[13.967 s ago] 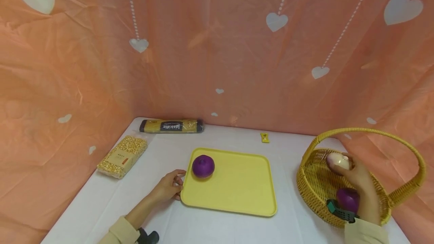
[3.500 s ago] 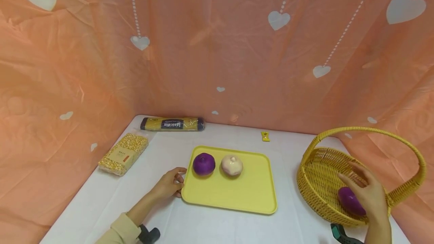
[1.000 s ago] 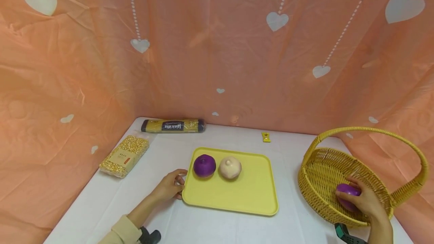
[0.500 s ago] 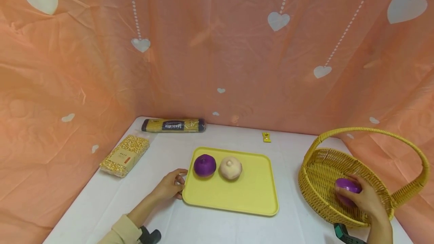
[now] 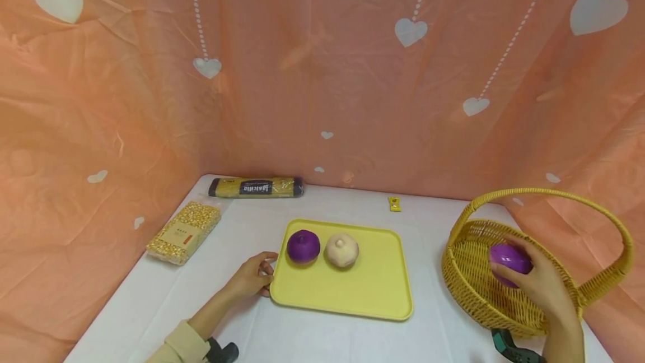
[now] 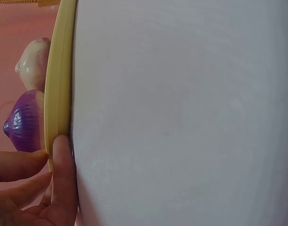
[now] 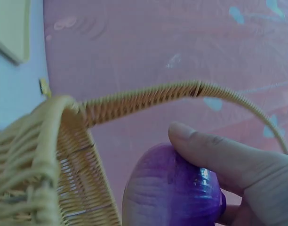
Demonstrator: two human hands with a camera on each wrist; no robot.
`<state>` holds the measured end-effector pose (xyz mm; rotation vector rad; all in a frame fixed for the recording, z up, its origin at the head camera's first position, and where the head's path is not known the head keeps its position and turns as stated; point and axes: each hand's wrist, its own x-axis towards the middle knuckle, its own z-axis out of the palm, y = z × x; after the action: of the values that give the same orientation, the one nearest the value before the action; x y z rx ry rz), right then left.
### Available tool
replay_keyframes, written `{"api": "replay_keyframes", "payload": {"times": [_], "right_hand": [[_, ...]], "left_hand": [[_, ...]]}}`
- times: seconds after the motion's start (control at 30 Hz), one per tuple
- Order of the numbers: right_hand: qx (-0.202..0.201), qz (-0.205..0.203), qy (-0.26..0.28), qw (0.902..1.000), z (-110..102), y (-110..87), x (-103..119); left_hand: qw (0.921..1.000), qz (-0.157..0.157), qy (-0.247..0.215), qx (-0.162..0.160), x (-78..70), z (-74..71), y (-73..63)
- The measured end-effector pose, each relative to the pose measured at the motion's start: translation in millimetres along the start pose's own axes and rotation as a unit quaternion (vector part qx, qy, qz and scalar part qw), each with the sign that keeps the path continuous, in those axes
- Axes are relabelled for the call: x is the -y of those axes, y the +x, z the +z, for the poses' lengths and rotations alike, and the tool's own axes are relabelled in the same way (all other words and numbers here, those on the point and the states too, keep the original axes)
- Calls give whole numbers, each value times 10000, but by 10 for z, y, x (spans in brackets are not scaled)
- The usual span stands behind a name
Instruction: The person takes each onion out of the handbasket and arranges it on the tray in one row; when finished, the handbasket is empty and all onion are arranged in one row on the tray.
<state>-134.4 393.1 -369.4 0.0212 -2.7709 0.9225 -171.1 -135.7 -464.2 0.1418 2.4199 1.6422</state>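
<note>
My right hand (image 5: 542, 282) grips a glossy purple onion (image 5: 510, 264) inside the wicker basket (image 5: 466, 296), under its tall arched handle. In the right wrist view the thumb lies over the onion (image 7: 172, 190), and most of the other fingers are hidden behind it. My left hand (image 5: 249, 276) pinches the left edge of the yellow tray (image 5: 363, 290), seen close up in the left wrist view with the fingertips at the tray's rim (image 6: 59, 94). On the tray, another purple onion (image 5: 303, 247) sits beside a whitish bulb (image 5: 342, 250) with a pointed tip and purplish tinge.
A bag of corn kernels (image 5: 186, 231) lies at the table's left edge. A long yellow and dark pasta packet (image 5: 256, 187) lies at the back left, and a small yellow sachet (image 5: 395, 204) at the back. A pink curtain (image 5: 322, 71) hangs behind the table.
The whitish bulb went from the basket to the tray. My right hand then returned to the basket, took hold of the purple onion and has raised it. The left hand stays at the tray's edge.
</note>
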Motion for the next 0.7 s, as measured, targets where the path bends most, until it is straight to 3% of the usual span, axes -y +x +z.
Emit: {"api": "replay_keyframes", "payload": {"times": [0.43, 0.7], "right_hand": [[-169, -798, 165, 9965, -17, -9, 433], [-145, -1242, 162, 9920, 34, 11, 656]], "left_hand": [[9999, 68, -84, 131, 20, -13, -8], [10000, 67, -30, 50, 16, -8, -4]]}}
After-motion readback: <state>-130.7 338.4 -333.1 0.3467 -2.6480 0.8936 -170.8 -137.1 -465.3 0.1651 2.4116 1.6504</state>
